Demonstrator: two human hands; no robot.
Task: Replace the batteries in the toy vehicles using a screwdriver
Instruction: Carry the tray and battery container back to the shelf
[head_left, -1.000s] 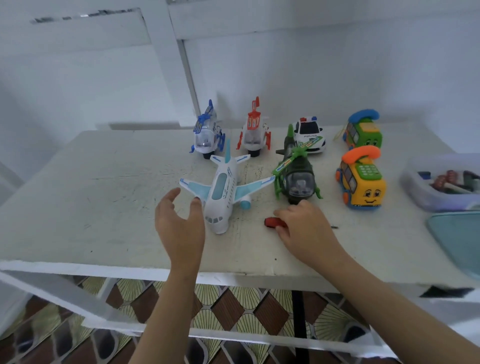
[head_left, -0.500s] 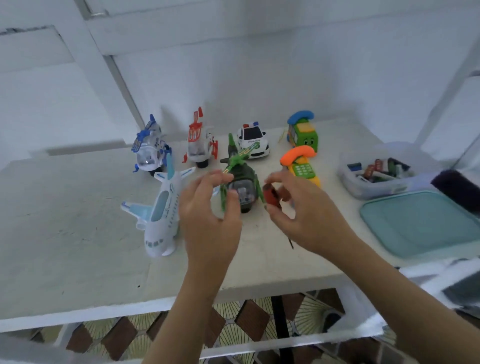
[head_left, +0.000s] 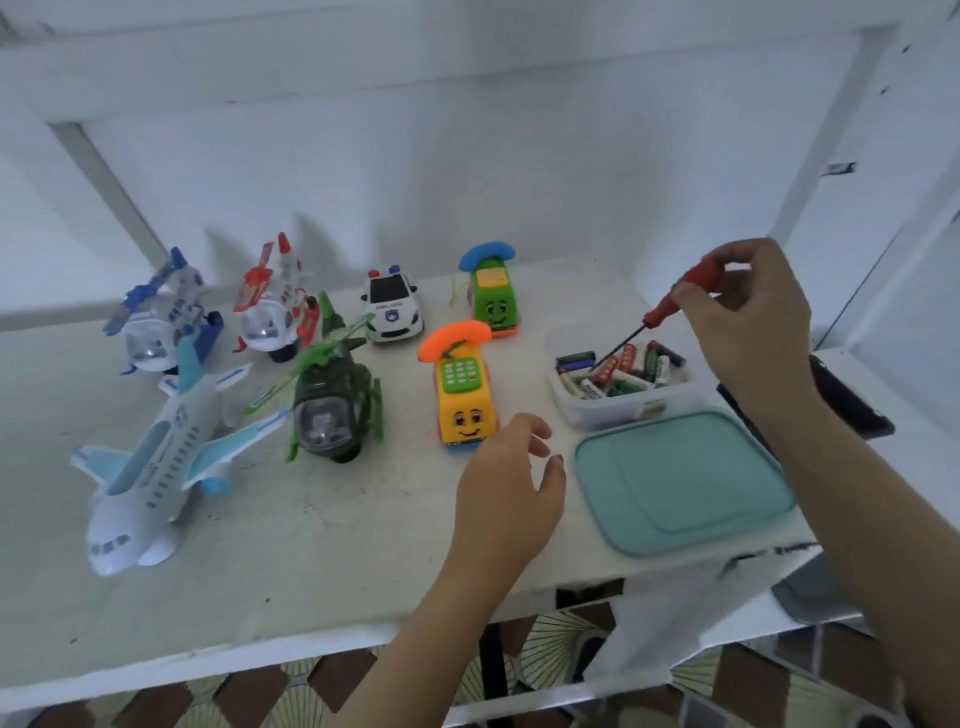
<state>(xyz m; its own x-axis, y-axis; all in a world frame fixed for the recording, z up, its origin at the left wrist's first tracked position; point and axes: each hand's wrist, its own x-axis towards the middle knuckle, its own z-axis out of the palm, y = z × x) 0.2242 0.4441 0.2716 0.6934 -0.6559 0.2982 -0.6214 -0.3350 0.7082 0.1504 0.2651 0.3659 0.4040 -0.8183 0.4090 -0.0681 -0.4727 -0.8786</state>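
Red screwdriver slanted, tip pointing down-left

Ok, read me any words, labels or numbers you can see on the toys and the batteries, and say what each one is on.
"POLICE": on the front of the white police car.
Batteries: printed labels, too blurred to read.
White airplane: markings along the fuselage, too blurred to read.
Yellow phone bus: green keypad buttons, too small to read.

Likely a room at home: a scuffed white table against bare white walls, patterned floor tiles below. Toy vehicles stand left of the right hand gripping the screwdriver.
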